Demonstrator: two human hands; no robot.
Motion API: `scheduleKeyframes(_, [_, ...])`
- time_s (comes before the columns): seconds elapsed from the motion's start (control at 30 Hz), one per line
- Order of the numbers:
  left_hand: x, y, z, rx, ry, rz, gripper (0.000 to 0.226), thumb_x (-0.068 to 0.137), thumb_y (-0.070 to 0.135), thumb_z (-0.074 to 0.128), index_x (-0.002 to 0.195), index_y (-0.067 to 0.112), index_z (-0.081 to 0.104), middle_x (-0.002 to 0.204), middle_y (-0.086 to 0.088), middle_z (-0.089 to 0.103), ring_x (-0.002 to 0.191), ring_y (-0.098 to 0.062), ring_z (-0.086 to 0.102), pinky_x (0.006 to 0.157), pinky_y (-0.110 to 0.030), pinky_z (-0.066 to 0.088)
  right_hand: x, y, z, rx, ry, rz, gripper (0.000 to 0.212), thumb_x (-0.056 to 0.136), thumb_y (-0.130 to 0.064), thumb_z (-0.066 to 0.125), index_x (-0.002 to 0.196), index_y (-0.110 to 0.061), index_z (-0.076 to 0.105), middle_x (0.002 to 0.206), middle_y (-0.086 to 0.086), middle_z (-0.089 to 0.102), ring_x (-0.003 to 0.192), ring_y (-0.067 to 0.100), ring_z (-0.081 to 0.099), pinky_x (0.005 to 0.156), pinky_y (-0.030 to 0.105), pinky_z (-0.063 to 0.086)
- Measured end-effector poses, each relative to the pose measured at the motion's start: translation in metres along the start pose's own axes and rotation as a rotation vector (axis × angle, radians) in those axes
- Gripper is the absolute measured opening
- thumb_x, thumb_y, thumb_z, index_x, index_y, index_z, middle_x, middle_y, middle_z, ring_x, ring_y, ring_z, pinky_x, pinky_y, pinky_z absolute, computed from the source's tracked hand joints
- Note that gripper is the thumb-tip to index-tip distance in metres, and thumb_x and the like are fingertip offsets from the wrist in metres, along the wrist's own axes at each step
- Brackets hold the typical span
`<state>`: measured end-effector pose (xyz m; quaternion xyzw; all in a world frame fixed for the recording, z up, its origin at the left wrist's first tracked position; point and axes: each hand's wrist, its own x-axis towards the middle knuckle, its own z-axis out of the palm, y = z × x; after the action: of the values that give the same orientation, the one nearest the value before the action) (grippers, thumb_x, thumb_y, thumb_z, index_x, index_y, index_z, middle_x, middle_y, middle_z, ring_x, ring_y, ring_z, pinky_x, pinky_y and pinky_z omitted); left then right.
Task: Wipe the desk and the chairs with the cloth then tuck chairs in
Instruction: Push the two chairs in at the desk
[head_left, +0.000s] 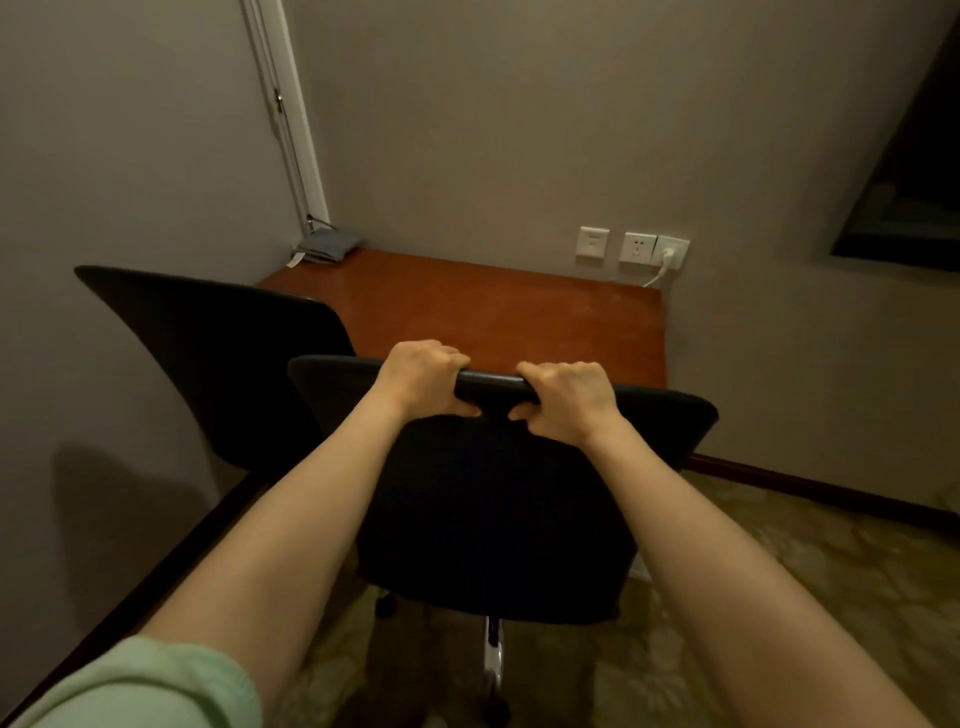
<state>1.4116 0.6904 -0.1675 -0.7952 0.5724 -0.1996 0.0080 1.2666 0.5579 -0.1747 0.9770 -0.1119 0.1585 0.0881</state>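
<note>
Left hand (423, 376) and right hand (566, 400) gripped the chair (493, 493) top.
Pushed crooked, it risked hitting the 2nd chair (218, 353), frame left.

Desk (498, 306) at frame centre, in corner between two walls. Cloth (328, 245) on desk's far left corner. Near chair (493, 493) at lower centre, backrest top over desk's near edge. Left hand (422, 378) and right hand (567, 401) side by side on that backrest top. Second chair (208, 338) left of it, beside desk. Wall sockets (631, 248) above desk's far right corner
</note>
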Motion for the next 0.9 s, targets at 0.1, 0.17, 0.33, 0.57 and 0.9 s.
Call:
scheduleKeyframes(0.1, [0.016,-0.014,0.005,-0.001,0.012,-0.001,0.047,0.077,0.064,0.058,0.096,0.021,0.062,0.098,0.007,0.065,0.089,-0.012,0.059,0.062,-0.021,0.036,0.018,0.01,0.005,0.024,0.053,-0.029,0.04,0.087,-0.043,0.058,0.118,-0.016,0.055,0.099,0.003,0.067,0.081,0.025,0.064,0.06,0.027,0.036])
scheduleKeyframes(0.17, [0.025,-0.019,0.006,0.007,0.03,0.017,0.047,0.078,0.063,0.058,0.096,0.02,0.062,0.097,0.006,0.066,0.087,-0.013,0.06,0.06,-0.021,0.036,0.025,0.017,0.012,0.05,0.122,-0.049,0.04,0.081,-0.039,0.068,0.108,-0.01,0.061,0.085,0.006,0.068,0.068,0.029,0.065,0.054,0.026,0.036])
scheduleKeyframes(0.33, [0.018,-0.015,0.009,0.004,0.089,0.048,0.046,0.079,0.061,0.059,0.093,0.017,0.063,0.094,0.004,0.067,0.083,-0.015,0.061,0.059,-0.022,0.033,0.018,0.016,0.019,0.032,0.248,-0.07,0.041,0.054,-0.034,0.087,0.079,-0.011,0.065,0.055,0.0,0.061,0.036,0.021,0.054,0.038,0.018,0.03])
scheduleKeyframes(0.57, [-0.003,0.004,0.007,-0.003,0.011,0.023,0.047,0.079,0.062,0.057,0.097,0.019,0.061,0.097,0.005,0.065,0.087,-0.014,0.06,0.061,-0.023,0.034,-0.008,0.003,0.008,0.078,0.102,-0.004,0.042,0.08,-0.043,0.067,0.11,-0.015,0.059,0.091,0.003,0.067,0.076,0.027,0.064,0.058,0.027,0.035])
scheduleKeyframes(0.9, [-0.008,-0.008,0.011,-0.068,0.057,0.131,0.045,0.07,0.057,0.071,0.079,0.013,0.064,0.076,0.001,0.065,0.066,-0.017,0.061,0.051,-0.022,0.036,-0.007,-0.016,0.0,0.08,-0.059,0.16,0.037,0.084,-0.046,0.06,0.11,-0.019,0.054,0.102,0.003,0.065,0.092,0.025,0.062,0.072,0.032,0.045])
